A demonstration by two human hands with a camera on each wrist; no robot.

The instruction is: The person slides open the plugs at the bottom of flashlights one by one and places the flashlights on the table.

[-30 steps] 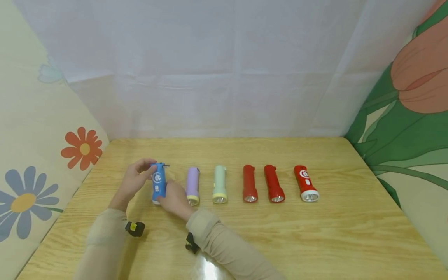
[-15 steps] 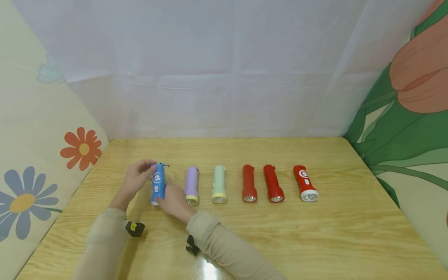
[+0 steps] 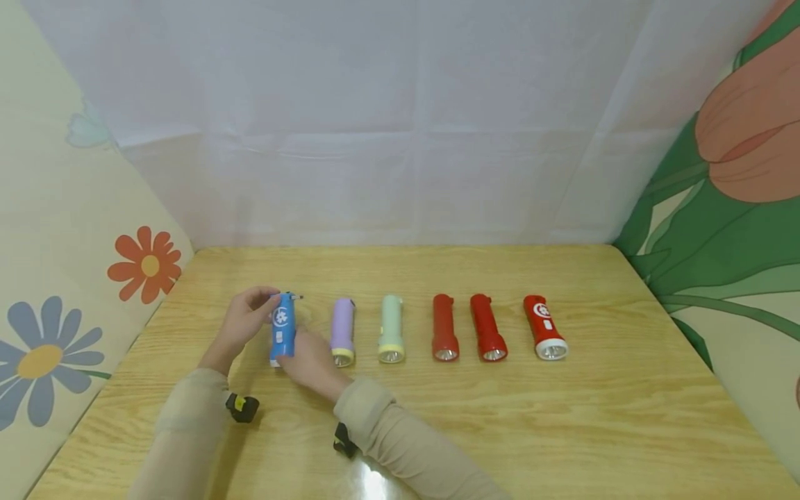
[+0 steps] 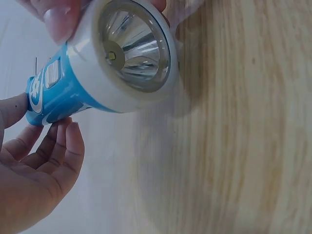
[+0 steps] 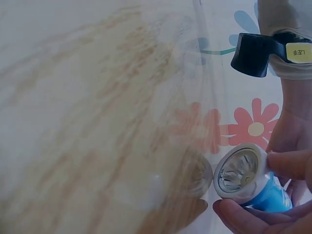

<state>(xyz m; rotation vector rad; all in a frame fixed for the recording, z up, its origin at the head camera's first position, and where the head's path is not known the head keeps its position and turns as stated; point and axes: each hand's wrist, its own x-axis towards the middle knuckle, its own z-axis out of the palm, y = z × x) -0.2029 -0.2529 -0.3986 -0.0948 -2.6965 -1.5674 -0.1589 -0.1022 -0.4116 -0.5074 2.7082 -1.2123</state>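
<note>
At the left of the head view, a blue flashlight (image 3: 284,323) with a white emblem and a white switch is held by both hands. My left hand (image 3: 245,318) pinches its tail end between thumb and fingers, where a thin cord or loop sticks out to the right. My right hand (image 3: 314,362) grips the lamp end from the right, with its thumb across the front. Close up in the left wrist view, the white lamp head (image 4: 87,63) sits just over the tabletop. The right wrist view has the lens (image 5: 239,171) facing the camera, right fingers around the rim.
To the right, in a row on the wooden table (image 3: 500,430), lie a purple flashlight (image 3: 342,326), a mint green flashlight (image 3: 392,323), two plain red flashlights, one of them (image 3: 444,323) nearer the middle, and a red flashlight (image 3: 542,323) with a white head. White cloth (image 3: 400,139) hangs behind.
Both hands keep hold of the blue flashlight in nearly the same place; its lamp end has shifted very slightly left. The other flashlights lie as before.
</note>
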